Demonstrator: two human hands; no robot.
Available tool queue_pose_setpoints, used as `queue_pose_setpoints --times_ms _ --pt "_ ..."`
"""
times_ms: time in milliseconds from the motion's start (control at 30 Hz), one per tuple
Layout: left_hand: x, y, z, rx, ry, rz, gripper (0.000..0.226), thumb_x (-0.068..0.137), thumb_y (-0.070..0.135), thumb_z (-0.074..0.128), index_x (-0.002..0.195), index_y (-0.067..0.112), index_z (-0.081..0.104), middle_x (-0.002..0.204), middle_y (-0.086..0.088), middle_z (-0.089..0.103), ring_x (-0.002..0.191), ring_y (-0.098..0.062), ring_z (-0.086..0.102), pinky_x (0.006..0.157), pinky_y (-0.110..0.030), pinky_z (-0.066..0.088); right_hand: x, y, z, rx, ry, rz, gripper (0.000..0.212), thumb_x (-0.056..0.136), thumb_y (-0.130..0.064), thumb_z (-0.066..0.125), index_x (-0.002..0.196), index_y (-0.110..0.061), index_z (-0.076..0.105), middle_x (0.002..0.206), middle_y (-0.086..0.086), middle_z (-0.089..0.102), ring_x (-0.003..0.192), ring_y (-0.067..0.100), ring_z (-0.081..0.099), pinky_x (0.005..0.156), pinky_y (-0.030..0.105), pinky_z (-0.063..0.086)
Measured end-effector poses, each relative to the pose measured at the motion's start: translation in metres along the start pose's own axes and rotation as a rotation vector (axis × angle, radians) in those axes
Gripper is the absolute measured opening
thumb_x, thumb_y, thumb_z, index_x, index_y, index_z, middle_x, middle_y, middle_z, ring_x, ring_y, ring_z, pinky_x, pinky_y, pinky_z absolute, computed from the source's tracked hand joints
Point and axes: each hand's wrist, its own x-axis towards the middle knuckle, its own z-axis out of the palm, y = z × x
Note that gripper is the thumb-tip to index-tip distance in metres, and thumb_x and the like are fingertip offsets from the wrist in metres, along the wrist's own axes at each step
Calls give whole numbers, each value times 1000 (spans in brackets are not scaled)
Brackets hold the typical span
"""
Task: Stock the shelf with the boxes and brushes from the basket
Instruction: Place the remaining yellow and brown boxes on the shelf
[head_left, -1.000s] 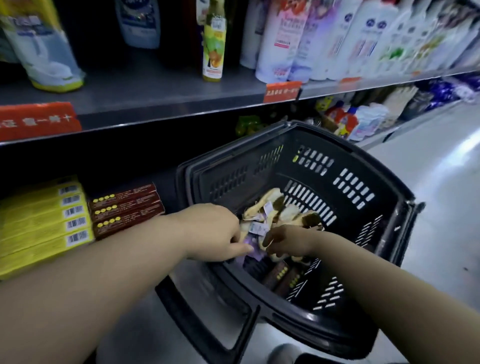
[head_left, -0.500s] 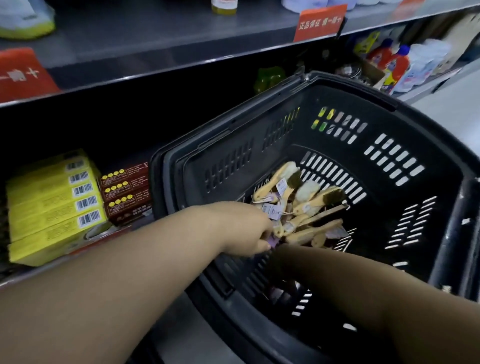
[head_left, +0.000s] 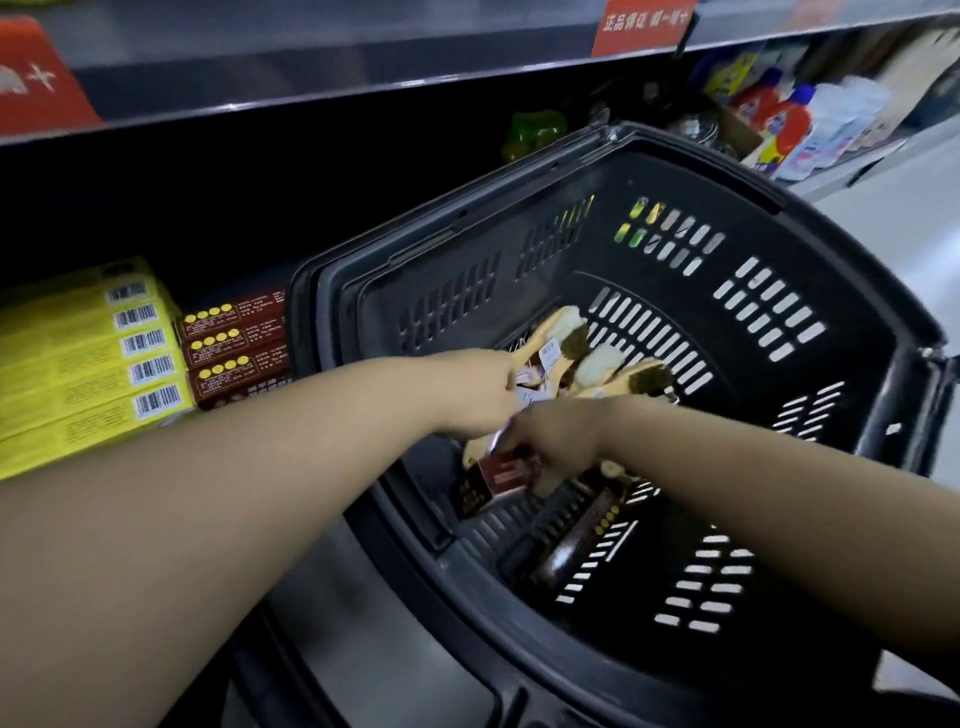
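Store aisle in dim light, seen from above: grey upper shelf (head_left: 311, 67) runs across the top, w/ a red tag (head_left: 644, 26) on its front edge. Below it, at left, yellow boxes (head_left: 78, 364) lie stacked w/ barcodes toward the camera. Brown boxes (head_left: 239, 348) w/ yellow dots are stacked just beside them on the right. Further right, behind the basket, stand bottles (head_left: 779, 119) w/ red and blue parts, too blurred to read. Pale floor (head_left: 883, 197) shows at the right edge. Black basket (head_left: 779, 234) w/ slotted walls fills the middle and right of the view, tilted, its left rim just beside the brown boxes. Inside, on the far part of its bottom, lies a heap of brushes (head_left: 597, 358) w/ pale wooden handles, dark and white bristles, and small paper tags. L hand (head_left: 478, 395) reaches into the basket from the left, fingers curled down over the tags; whether it pinches one I cannot tell, as the fingertips are blurred. R hand (head_left: 556, 441) comes in from the right, close against the L hand, and grasps a box (head_left: 498, 475) from above. This box is brown, tilted, its end w/ yellow dots pointing down-left, near the basket's left wall. A 2nd box (head_left: 576, 545) lies on the basket bottom nearer the camera, just below the R forearm.
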Motion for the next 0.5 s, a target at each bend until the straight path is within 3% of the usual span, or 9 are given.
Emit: queue_pose_setpoints --times_ms 67,100,167,200,300,333,400,500 --pt "-3 2 -5 -162 109 -44 27 99 35 37 110 15 51 96 -2 57 83 -18 56 68 -29 41 -31 3 -18 24 186 -21 50 70 -19 75 118 -20 61 99 -4 66 91 15 58 74 23 40" --pt "-4 3 -8 -251 162 -76 29 99 38 36 110 16 51 92 -1 56 80 -15 54 67 -27 40 -44 4 -24 -8 270 -39 55 69 -19 76 121 -24 60 105 -6 65 96 14 57 82 26 43" --pt "-6 4 -12 -524 219 -164 45 99 46 33 120 11 51 108 -8 61 95 -21 58 83 -30 47 -67 0 -25 -145 477 -109 65 68 -19 77 128 -30 56 122 -3 58 111 17 52 95 34 42" --pt "-9 6 -12 -712 189 -214 54 97 51 32 124 8 51 115 -11 63 103 -26 59 90 -36 48 -76 -3 -22 -206 618 -146 65 68 -18 78 128 -30 57 122 1 57 109 21 52 94 36 43" --pt "-12 8 -18 -1139 -67 -254 54 92 59 38 90 10 62 71 -9 72 72 -25 67 66 -32 56 -88 -10 -13 -255 997 -192 60 65 -16 83 122 -23 63 104 11 59 91 28 56 79 39 49" --pt "-13 8 -19 -1196 -120 -228 50 90 56 45 88 10 64 69 -10 72 65 -25 68 60 -32 58 -87 -12 -10 -287 1073 -197 59 66 -15 83 121 -19 64 101 13 59 87 28 57 76 39 50" --pt "-12 5 -19 -1176 -61 -208 36 87 43 59 93 8 66 69 -11 72 57 -23 69 52 -32 58 -80 -12 -1 -307 1153 -157 58 68 -8 80 123 -11 61 101 15 61 87 30 60 76 39 51" --pt "-7 0 -17 -1070 132 -269 24 86 27 67 92 4 64 73 -11 72 61 -24 68 63 -34 58 -67 -1 5 -23 1115 135 62 74 -5 73 130 -5 46 120 14 54 105 30 58 86 36 48"
